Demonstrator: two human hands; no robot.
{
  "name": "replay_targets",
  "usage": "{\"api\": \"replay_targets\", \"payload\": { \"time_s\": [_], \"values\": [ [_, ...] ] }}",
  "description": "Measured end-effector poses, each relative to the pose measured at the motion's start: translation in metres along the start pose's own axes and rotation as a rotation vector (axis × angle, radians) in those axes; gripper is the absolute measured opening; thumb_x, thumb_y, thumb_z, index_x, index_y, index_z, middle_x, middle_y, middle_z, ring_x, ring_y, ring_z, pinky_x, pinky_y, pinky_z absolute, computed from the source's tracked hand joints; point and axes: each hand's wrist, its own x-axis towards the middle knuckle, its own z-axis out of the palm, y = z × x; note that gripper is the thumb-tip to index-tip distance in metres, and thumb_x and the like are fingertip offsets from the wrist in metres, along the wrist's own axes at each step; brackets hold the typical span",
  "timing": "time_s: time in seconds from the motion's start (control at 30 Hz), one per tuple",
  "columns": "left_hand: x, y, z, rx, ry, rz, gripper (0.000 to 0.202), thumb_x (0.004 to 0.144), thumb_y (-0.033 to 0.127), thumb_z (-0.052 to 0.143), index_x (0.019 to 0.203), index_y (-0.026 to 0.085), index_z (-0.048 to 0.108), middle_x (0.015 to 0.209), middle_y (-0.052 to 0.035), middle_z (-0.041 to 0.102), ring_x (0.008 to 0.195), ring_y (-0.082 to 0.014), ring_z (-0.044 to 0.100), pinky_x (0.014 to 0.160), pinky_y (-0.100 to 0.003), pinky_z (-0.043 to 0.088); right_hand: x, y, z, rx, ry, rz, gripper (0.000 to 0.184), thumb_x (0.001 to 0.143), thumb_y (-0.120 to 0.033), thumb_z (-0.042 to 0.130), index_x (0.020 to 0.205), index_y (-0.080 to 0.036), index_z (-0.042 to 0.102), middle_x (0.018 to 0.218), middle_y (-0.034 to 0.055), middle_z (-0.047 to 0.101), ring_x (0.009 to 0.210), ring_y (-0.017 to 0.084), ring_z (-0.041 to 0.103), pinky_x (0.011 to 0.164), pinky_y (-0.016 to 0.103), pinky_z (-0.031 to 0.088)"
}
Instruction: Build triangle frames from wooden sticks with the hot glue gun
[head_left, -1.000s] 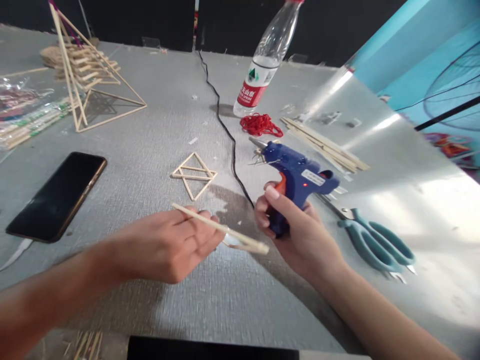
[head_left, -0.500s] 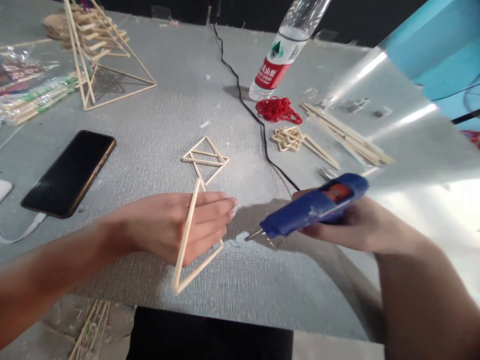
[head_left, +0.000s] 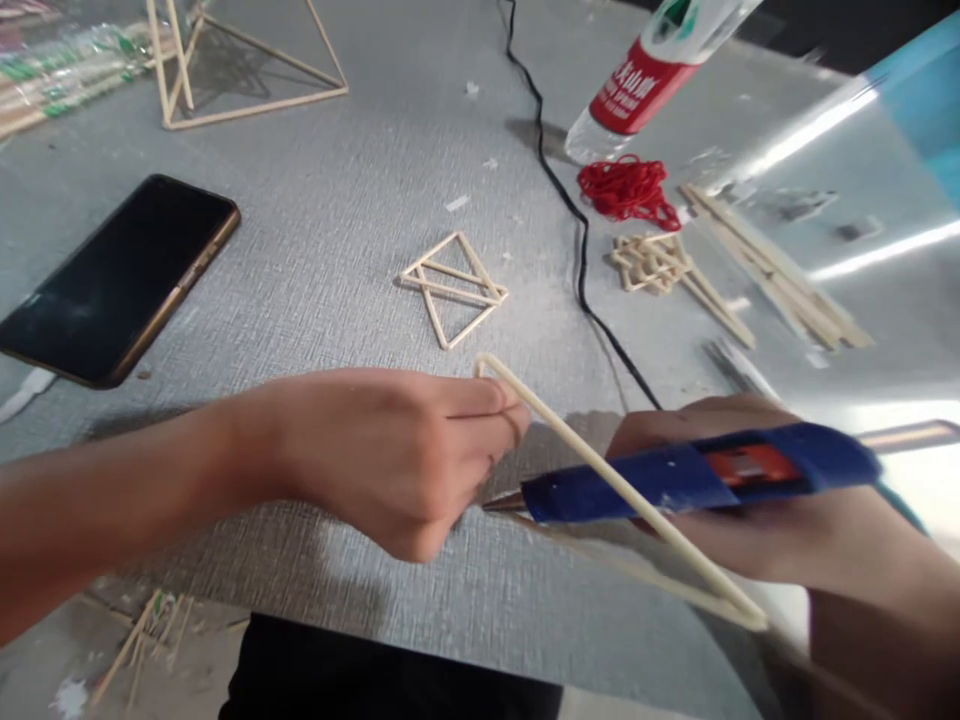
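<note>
My left hand (head_left: pixel 420 445) is closed on a frame of thin wooden sticks (head_left: pixel 622 485), gripping it near one corner. The frame's long sides reach right, one passing in front of the glue gun. In my right hand (head_left: pixel 780 520) is a blue hot glue gun (head_left: pixel 630 490), its metal nozzle pointing left, close by my left fingers. Whether the nozzle touches the sticks I cannot tell. Beyond my left hand, a small stick frame with crossing sticks (head_left: pixel 454 290) lies on the grey table (head_left: pixel 337 250).
A phone (head_left: pixel 124 275) lies at left, and a larger stick frame (head_left: pixel 255 110) stands behind it. A black cable (head_left: pixel 562 185) crosses the table. Toward the right are a water bottle (head_left: pixel 637 90), red string (head_left: pixel 630 190), small stick pieces (head_left: pixel 652 262) and flat wooden strips (head_left: pixel 780 270).
My left hand has closed on the stick frame and turned it, so its long sides now point right. The glue gun is more level, with its nozzle near my left fingers. The view has shifted.
</note>
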Motion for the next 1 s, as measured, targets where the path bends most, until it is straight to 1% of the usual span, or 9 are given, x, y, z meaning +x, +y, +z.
{"api": "replay_targets", "payload": {
  "time_s": [0.1,0.2,0.3,0.37,0.43,0.57,0.73,0.83,1.0],
  "values": [
    [0.0013,-0.0015,0.0007,0.078,-0.038,0.179,0.028,0.096,0.014,0.057,0.081,0.022,0.079,0.089,-0.0042,0.08,0.098,-0.0217,0.075,0.104,-0.04,0.061,0.0,0.0006,0.0015,-0.04,-0.004,0.0,0.009,0.091,-0.028,0.069,0.087,-0.025,0.062,0.058,-0.0058,0.06,0.044,0.009,0.047,0.039,0.022,0.036],
    [0.001,-0.002,0.0017,0.099,-0.051,0.168,0.026,0.095,0.014,0.058,0.08,0.022,0.079,0.086,-0.0037,0.078,0.092,-0.0209,0.074,0.101,-0.04,0.062,-0.0013,0.0024,0.0033,-0.066,0.017,0.005,0.01,0.092,-0.03,0.069,0.086,-0.025,0.062,0.057,-0.0067,0.06,0.043,0.008,0.048,0.038,0.02,0.037],
    [-0.0001,-0.0014,0.0022,0.102,0.006,0.161,0.024,0.092,0.012,0.062,0.076,0.019,0.077,0.084,-0.0056,0.077,0.085,-0.0201,0.073,0.099,-0.038,0.063,-0.0023,0.0036,0.004,-0.065,0.027,0.012,0.012,0.092,-0.032,0.069,0.083,-0.026,0.061,0.057,-0.0067,0.06,0.042,0.008,0.048,0.038,0.019,0.038],
    [-0.0003,-0.001,0.002,0.082,0.046,0.149,0.022,0.092,0.013,0.064,0.075,0.017,0.077,0.084,-0.0083,0.077,0.086,-0.0206,0.073,0.101,-0.037,0.062,-0.0017,0.0029,0.0036,-0.048,0.029,0.034,0.014,0.09,-0.033,0.071,0.082,-0.025,0.062,0.057,-0.0061,0.061,0.042,0.009,0.05,0.037,0.019,0.038],
    [0.0002,-0.001,0.0016,0.059,0.047,0.134,0.022,0.092,0.015,0.064,0.075,0.016,0.077,0.085,-0.0095,0.077,0.09,-0.0215,0.073,0.101,-0.036,0.061,-0.0002,0.0011,0.0031,-0.05,0.035,0.065,0.017,0.088,-0.035,0.074,0.08,-0.025,0.063,0.057,-0.006,0.06,0.041,0.009,0.051,0.037,0.019,0.038],
    [0.0019,-0.0015,0.0009,0.074,0.0,0.137,0.027,0.094,0.014,0.061,0.073,0.021,0.076,0.087,-0.0059,0.077,0.091,-0.021,0.072,0.099,-0.035,0.062,0.0017,-0.0028,0.0031,-0.088,0.04,0.079,0.021,0.085,-0.036,0.076,0.075,-0.024,0.061,0.054,-0.0059,0.057,0.04,0.008,0.046,0.037,0.019,0.036],
    [0.0026,-0.0024,0.0011,0.091,0.003,0.161,0.032,0.094,0.009,0.06,0.069,0.023,0.075,0.083,-0.0035,0.076,0.088,-0.0202,0.071,0.098,-0.034,0.062,-0.0028,0.0,0.005,-0.116,0.081,0.05,0.013,0.088,-0.036,0.073,0.084,-0.026,0.064,0.053,-0.0066,0.053,0.041,0.009,0.041,0.037,0.021,0.031],
    [0.0028,-0.003,0.0009,0.072,-0.001,0.153,0.03,0.093,0.008,0.061,0.071,0.022,0.076,0.085,-0.0045,0.076,0.087,-0.0201,0.07,0.097,-0.033,0.061,-0.0046,0.0022,0.0056,-0.141,0.069,0.047,0.016,0.09,-0.039,0.072,0.085,-0.026,0.063,0.053,-0.0071,0.052,0.042,0.009,0.039,0.038,0.022,0.03],
    [0.0034,-0.004,0.0011,0.1,-0.015,0.177,0.034,0.093,0.004,0.058,0.073,0.024,0.077,0.085,-0.0017,0.076,0.088,-0.0185,0.069,0.097,-0.033,0.06,-0.0046,0.0021,0.0049,-0.178,0.055,0.017,0.017,0.094,-0.04,0.07,0.088,-0.026,0.063,0.054,-0.0078,0.053,0.042,0.007,0.039,0.038,0.02,0.031]
  ]
}}
